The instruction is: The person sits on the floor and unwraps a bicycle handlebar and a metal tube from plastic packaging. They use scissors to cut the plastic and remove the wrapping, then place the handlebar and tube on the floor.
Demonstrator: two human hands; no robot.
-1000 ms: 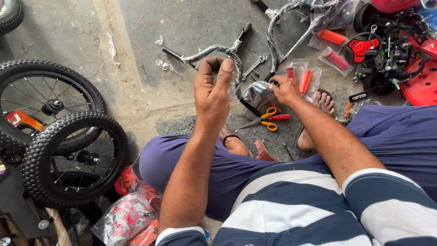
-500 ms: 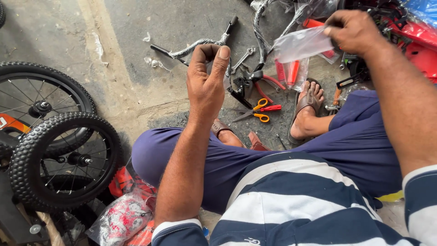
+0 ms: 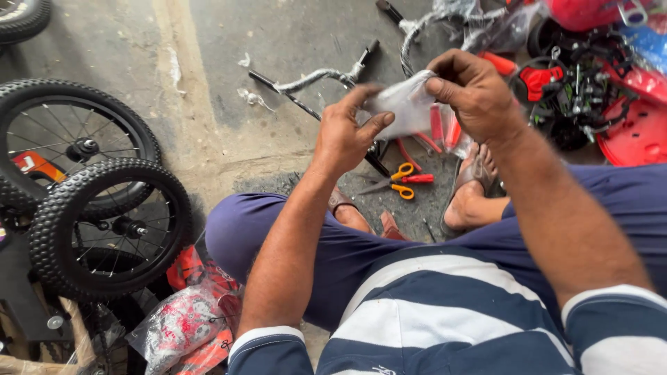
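Seated on the concrete floor (image 3: 278, 42), a person pinches a small clear plastic bag (image 3: 401, 104) w/ both hands: left hand (image 3: 344, 135) curled shut on its lower edge, right hand (image 3: 472, 94) clamped at the top (contents blurred). Scissors (image 3: 403, 182) lie below; two wheels (image 3: 104, 222) at left.

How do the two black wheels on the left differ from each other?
The front wheel has a chunky, knobbly tyre; the rear wheel has a finer tread. The front wheel lies on top and shows whole, while the rear wheel is partly covered by it. Both are black spoked wheels lying on the concrete floor, away from the left hand and right hand.
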